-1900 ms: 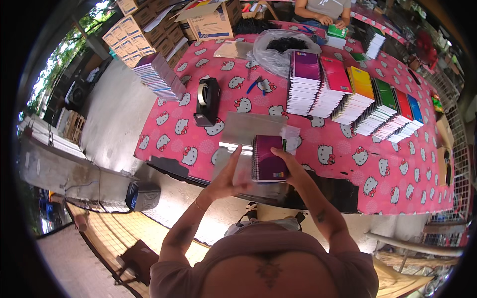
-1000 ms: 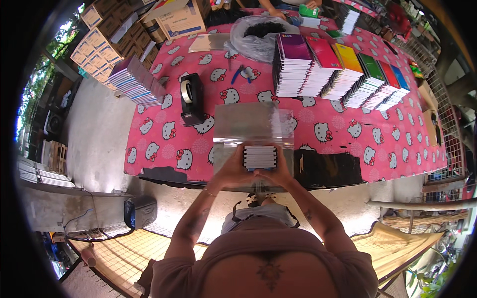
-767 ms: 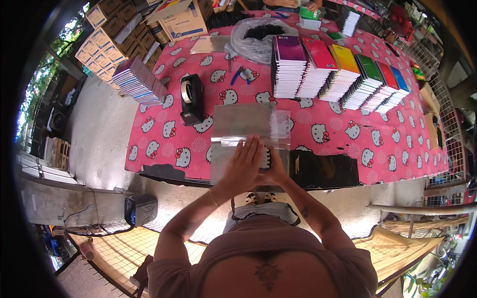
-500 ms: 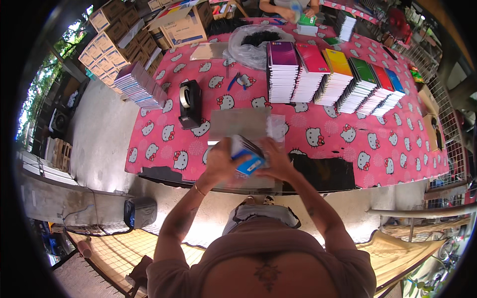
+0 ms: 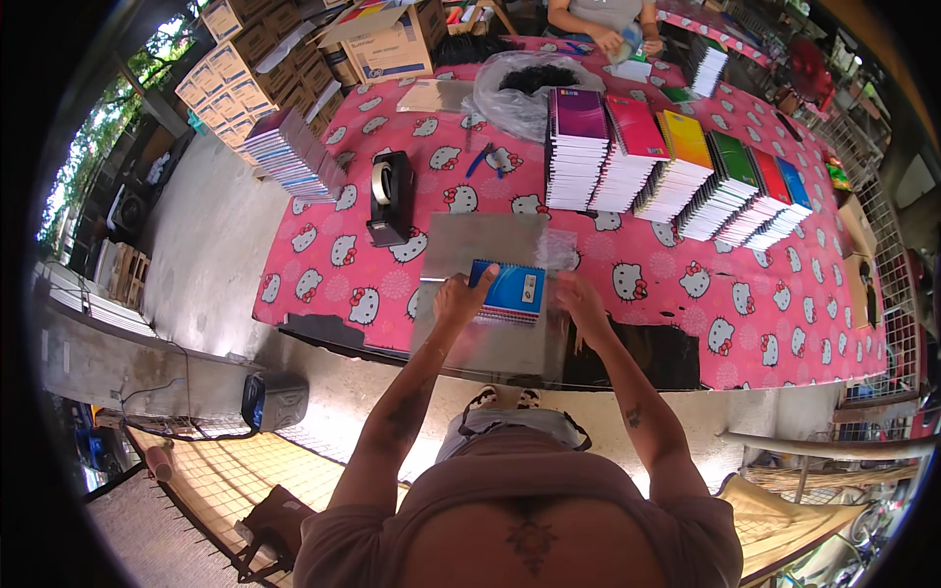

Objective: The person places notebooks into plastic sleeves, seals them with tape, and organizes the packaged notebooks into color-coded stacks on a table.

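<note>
A small stack of spiral notebooks with a blue cover [image 5: 510, 286] lies on a grey board [image 5: 485, 235] at the table's near edge. My left hand [image 5: 459, 300] grips the stack at its left side, thumb on top of the cover. To the right of the stack, my right hand [image 5: 582, 302] is apart from it, fingers loosely bent and slightly blurred, with nothing visible in them. Just beyond those fingers lie clear plastic bags [image 5: 559, 249]; whether the fingertips touch them is hard to see.
Tall notebook stacks [image 5: 578, 113] stand in a row at back right. A black tape dispenser [image 5: 391, 201] and blue-handled pliers [image 5: 480, 160] lie leftward. Another notebook stack [image 5: 294, 157] stands at the left edge. Across the table [image 5: 431, 186], a person [image 5: 608, 24] handles something.
The notebooks, held tilted between both hands before, now lie flat on the board. My right hand has let go and moved right, toward the plastic bags. My left hand stays on the stack.
</note>
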A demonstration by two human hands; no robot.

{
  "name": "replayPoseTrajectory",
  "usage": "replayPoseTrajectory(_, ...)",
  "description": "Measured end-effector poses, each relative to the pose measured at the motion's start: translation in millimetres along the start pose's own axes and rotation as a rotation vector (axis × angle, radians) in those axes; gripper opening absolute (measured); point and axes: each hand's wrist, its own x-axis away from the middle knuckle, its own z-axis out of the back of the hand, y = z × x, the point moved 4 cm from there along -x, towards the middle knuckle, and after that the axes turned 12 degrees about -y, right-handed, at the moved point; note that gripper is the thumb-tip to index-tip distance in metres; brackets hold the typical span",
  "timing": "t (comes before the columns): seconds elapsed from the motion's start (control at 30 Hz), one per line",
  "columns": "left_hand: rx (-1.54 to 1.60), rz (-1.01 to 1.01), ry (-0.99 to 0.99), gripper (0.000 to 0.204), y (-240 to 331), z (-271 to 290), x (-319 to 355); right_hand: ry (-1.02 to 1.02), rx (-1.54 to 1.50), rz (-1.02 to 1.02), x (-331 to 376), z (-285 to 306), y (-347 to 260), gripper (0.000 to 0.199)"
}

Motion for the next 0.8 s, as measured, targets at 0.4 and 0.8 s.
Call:
replayPoseTrajectory(0.4,0.595,-0.022,-0.08,0.069,-50.6,-2.8,-12.4,0.078,-0.322,-0.105,1.7,-34.4,3.2,0.029)
replayPoseTrajectory(0.8,-0.084,-0.844,-0.356,0.02,-82.7,21.0,52.0,-0.17,0.861,0.24,49.2,-66.7,12.5,0.014)
